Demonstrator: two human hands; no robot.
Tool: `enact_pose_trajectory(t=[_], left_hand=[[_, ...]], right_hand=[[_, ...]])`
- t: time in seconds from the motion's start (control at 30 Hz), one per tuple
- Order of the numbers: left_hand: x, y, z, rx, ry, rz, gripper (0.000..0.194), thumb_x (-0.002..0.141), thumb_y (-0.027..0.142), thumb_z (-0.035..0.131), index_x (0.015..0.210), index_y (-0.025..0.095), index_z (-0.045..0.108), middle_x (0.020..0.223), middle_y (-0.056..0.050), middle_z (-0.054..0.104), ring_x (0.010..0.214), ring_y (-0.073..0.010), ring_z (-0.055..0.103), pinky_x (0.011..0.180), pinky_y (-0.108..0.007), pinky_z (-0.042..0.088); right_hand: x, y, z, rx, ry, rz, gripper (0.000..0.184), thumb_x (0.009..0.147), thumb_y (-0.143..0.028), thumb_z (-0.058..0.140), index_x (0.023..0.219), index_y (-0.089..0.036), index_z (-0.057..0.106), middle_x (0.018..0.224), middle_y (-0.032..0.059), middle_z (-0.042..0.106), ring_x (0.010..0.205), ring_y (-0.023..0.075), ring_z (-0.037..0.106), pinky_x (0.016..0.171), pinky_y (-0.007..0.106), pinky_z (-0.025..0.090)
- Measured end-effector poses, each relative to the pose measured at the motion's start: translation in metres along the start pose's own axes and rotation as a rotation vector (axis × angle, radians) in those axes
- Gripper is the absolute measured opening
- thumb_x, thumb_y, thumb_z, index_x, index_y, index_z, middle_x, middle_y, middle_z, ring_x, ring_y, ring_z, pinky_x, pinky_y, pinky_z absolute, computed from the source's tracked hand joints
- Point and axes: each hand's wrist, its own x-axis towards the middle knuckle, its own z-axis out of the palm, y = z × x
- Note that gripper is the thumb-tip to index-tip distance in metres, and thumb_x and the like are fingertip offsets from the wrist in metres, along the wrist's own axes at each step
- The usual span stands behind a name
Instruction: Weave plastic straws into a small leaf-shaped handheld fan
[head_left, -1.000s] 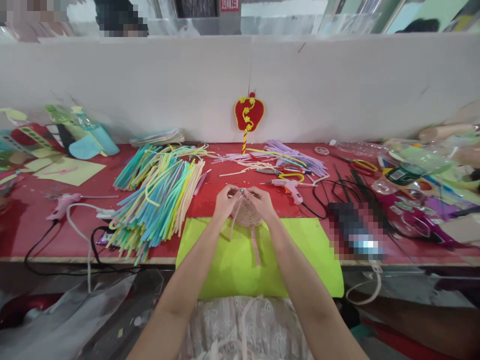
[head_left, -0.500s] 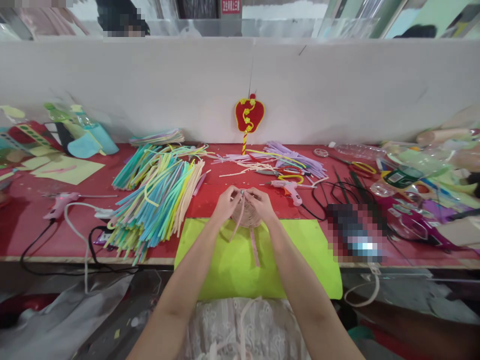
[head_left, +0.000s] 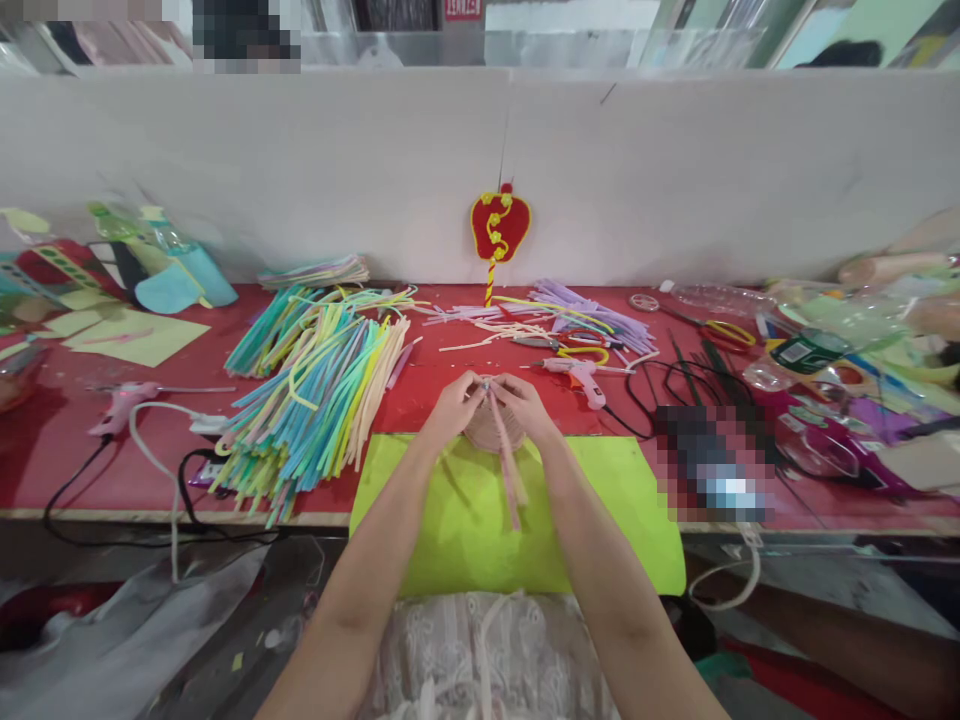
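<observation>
My left hand [head_left: 452, 410] and my right hand [head_left: 526, 407] meet over the middle of the red table [head_left: 90, 470], both closed around a small pink woven piece [head_left: 489, 428] made of fuzzy stems. The fingertips pinch together at its top. Two loose pink stem ends [head_left: 511, 480] trail from it down over a lime-green sheet [head_left: 600, 520] lying at the table's front edge. Most of the woven piece is hidden by my fingers.
A big heap of pastel fuzzy stems [head_left: 315, 385] lies left of my hands. A pink glue gun [head_left: 120, 405] with cable is at far left, another glue gun [head_left: 581, 378] and scissors [head_left: 581, 352] right of centre. A red ornament [head_left: 499, 228] hangs on the white partition. Clutter fills the right side.
The loose pink stem ends have swung from left of the woven piece to hang straight down beneath it. My hands stay in place, fingers shifting slightly.
</observation>
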Motion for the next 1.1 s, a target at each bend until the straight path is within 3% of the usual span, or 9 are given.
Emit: enact_pose_trajectory(t=[0.27, 0.53, 0.7, 0.83, 1.1], left_hand=[[-0.004, 0.005, -0.006, 0.157, 0.01, 0.092, 0.016, 0.084, 0.028, 0.042, 0.088, 0.018, 0.054, 0.085, -0.002, 0.061, 0.078, -0.0126, 0.056, 0.068, -0.022, 0.041], [-0.002, 0.006, 0.003, 0.082, 0.172, 0.042, 0.015, 0.083, 0.029, 0.045, 0.08, 0.017, 0.054, 0.076, 0.0, 0.06, 0.07, -0.0099, 0.054, 0.066, -0.02, 0.04], [0.0, 0.002, 0.014, -0.079, 0.232, -0.044, 0.018, 0.083, 0.031, 0.044, 0.077, 0.017, 0.053, 0.074, 0.0, 0.059, 0.07, -0.0101, 0.055, 0.066, -0.02, 0.042], [0.0, 0.0, 0.014, -0.076, 0.221, -0.049, 0.017, 0.084, 0.03, 0.043, 0.077, 0.016, 0.052, 0.075, 0.0, 0.059, 0.07, -0.0106, 0.056, 0.066, -0.021, 0.042], [-0.003, 0.002, 0.001, 0.202, 0.096, 0.055, 0.016, 0.085, 0.028, 0.039, 0.086, 0.02, 0.053, 0.083, -0.002, 0.059, 0.078, -0.0133, 0.055, 0.07, -0.023, 0.04]], right_hand=[[-0.002, -0.007, 0.003, -0.024, 0.049, -0.025, 0.019, 0.075, -0.037, 0.054, 0.074, -0.019, 0.06, 0.069, -0.0001, 0.059, 0.066, 0.0132, 0.053, 0.065, 0.026, 0.042], [-0.006, -0.016, 0.015, -0.153, 0.228, -0.053, 0.026, 0.078, -0.041, 0.049, 0.074, -0.018, 0.059, 0.066, 0.0012, 0.059, 0.062, 0.0135, 0.053, 0.062, 0.026, 0.042], [-0.007, -0.019, 0.016, -0.208, 0.264, -0.065, 0.027, 0.079, -0.04, 0.048, 0.074, -0.016, 0.059, 0.066, 0.0015, 0.06, 0.062, 0.013, 0.052, 0.063, 0.026, 0.042], [-0.006, -0.017, 0.014, -0.202, 0.256, -0.066, 0.025, 0.078, -0.039, 0.048, 0.072, -0.017, 0.058, 0.064, 0.0008, 0.059, 0.061, 0.013, 0.052, 0.062, 0.025, 0.042], [-0.005, -0.014, 0.012, -0.227, 0.236, -0.079, 0.025, 0.078, -0.04, 0.048, 0.074, -0.018, 0.058, 0.068, 0.0016, 0.059, 0.063, 0.014, 0.053, 0.063, 0.026, 0.042]])
